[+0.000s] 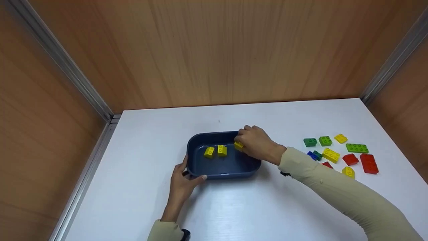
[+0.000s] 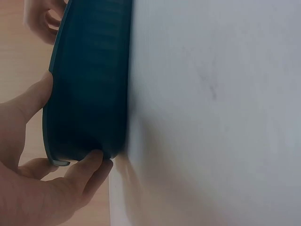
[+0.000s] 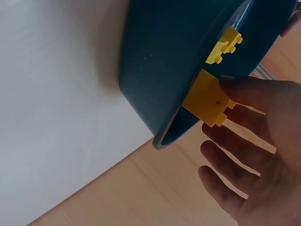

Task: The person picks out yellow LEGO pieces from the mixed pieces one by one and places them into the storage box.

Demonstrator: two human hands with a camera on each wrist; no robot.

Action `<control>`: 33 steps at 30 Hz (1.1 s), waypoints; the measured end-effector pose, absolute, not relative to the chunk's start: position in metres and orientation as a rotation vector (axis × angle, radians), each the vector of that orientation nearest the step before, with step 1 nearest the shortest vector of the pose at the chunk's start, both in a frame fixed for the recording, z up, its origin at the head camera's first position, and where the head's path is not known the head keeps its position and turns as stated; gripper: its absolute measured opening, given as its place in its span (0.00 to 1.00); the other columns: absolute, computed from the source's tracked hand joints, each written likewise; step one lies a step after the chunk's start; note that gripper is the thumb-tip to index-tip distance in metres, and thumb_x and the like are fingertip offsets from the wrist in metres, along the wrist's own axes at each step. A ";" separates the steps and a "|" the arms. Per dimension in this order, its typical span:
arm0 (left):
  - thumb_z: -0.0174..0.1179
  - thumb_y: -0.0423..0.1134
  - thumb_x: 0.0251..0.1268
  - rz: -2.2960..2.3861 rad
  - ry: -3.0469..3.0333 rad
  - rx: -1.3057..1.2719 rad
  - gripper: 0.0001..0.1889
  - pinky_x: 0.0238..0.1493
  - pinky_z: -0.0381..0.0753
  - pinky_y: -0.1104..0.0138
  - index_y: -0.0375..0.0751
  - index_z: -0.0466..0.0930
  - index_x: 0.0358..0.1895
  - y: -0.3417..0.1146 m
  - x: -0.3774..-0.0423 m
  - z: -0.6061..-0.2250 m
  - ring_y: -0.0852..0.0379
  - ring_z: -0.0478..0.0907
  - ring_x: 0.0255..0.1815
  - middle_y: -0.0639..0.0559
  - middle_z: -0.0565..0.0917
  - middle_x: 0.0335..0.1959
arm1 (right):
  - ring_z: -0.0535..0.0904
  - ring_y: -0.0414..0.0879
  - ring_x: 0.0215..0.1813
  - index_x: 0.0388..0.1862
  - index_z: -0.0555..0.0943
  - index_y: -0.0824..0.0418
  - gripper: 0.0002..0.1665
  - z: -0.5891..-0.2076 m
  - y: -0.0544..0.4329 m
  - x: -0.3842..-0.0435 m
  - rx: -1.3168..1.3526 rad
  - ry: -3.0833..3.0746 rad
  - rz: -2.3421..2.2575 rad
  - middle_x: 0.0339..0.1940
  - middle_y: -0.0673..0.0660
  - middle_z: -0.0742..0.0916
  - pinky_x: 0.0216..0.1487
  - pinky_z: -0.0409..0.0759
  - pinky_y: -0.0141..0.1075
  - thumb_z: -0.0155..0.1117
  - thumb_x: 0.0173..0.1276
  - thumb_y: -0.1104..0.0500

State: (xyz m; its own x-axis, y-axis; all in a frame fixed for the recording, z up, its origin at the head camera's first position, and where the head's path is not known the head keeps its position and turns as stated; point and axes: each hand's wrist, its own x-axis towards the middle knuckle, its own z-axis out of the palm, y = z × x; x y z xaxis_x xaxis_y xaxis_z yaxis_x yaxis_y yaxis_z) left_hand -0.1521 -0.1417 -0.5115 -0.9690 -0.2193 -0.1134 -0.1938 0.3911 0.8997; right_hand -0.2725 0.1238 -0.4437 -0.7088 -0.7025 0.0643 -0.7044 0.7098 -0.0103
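Note:
A dark blue rectangular dish (image 1: 224,167) stands on the white table. Two yellow toy bricks, one tilted (image 1: 209,152) and one squarer (image 1: 222,150), lie apart on its floor. My left hand (image 1: 182,184) grips the dish's left end, thumb at the near rim and fingers around the corner. Over the dish's right part, my right hand (image 1: 256,142) pinches another yellow toy brick (image 3: 206,98) between thumb and fingers. In the right wrist view that brick is at rim height, its studs towards the palm; its lower edge is hidden by the dish wall.
On the table's right lie several loose bricks: a long red one (image 1: 369,163), a long green one (image 1: 357,148), a yellow one (image 1: 331,155), a blue one (image 1: 312,155) and others. My right sleeve partly covers this group. A wooden panel (image 1: 234,53) rises behind the table.

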 end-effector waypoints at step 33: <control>0.81 0.38 0.56 -1.688 -2.601 0.348 0.54 0.71 0.77 0.47 0.39 0.57 0.84 -0.144 -0.152 -0.513 0.32 0.72 0.72 0.32 0.70 0.72 | 0.87 0.56 0.50 0.56 0.90 0.62 0.16 -0.452 0.093 -0.291 1.281 -3.009 -0.064 0.48 0.60 0.92 0.62 0.85 0.54 0.73 0.72 0.62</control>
